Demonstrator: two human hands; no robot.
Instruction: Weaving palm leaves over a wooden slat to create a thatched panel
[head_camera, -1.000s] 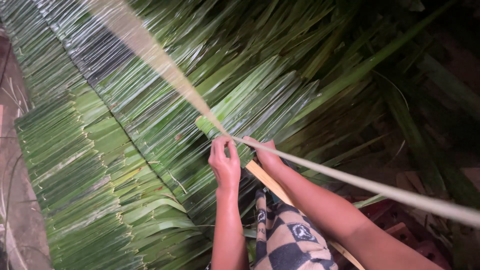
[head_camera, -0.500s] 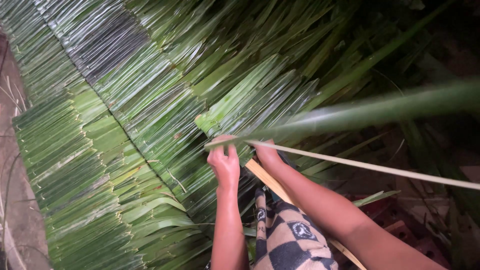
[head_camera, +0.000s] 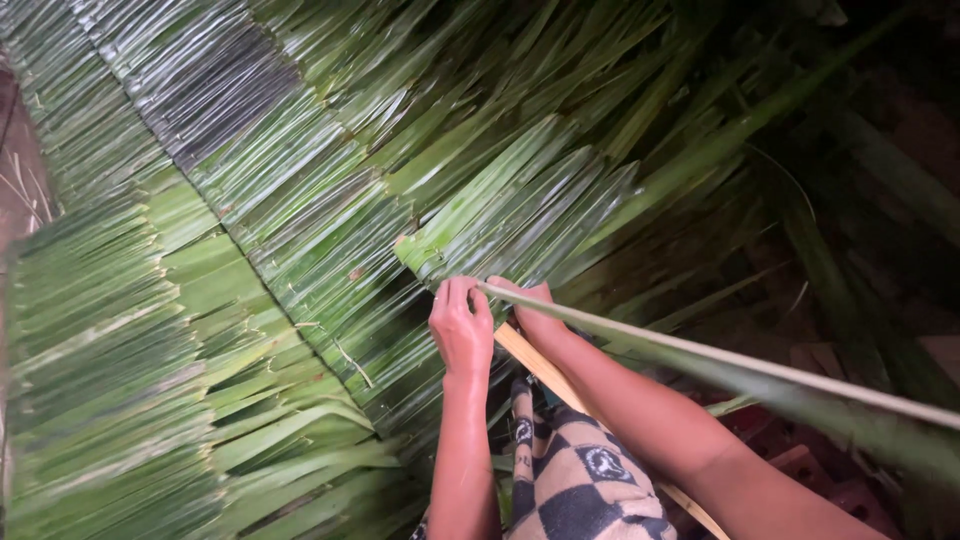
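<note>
My left hand (head_camera: 460, 325) and my right hand (head_camera: 528, 303) meet at the folded end of green palm leaves (head_camera: 440, 250) that lie over a pale wooden slat (head_camera: 545, 370). Both pinch a long thin leaf strip (head_camera: 720, 358) that runs from the fingers off to the right edge. Its near end is hidden between the fingers. The leaves belong to a wide woven thatch panel (head_camera: 300, 200) that slants from top left down to my hands.
A second layered thatch panel (head_camera: 110, 380) lies at the lower left. Checked black-and-cream cloth (head_camera: 575, 480) covers my lap under the arms. Loose dark leaves (head_camera: 800, 120) pile up at the upper right, with reddish ground (head_camera: 800, 465) at the lower right.
The long strip swung from pointing up-left, across the view, down to a low line toward the right. Both hands stayed at the folded leaf end.
</note>
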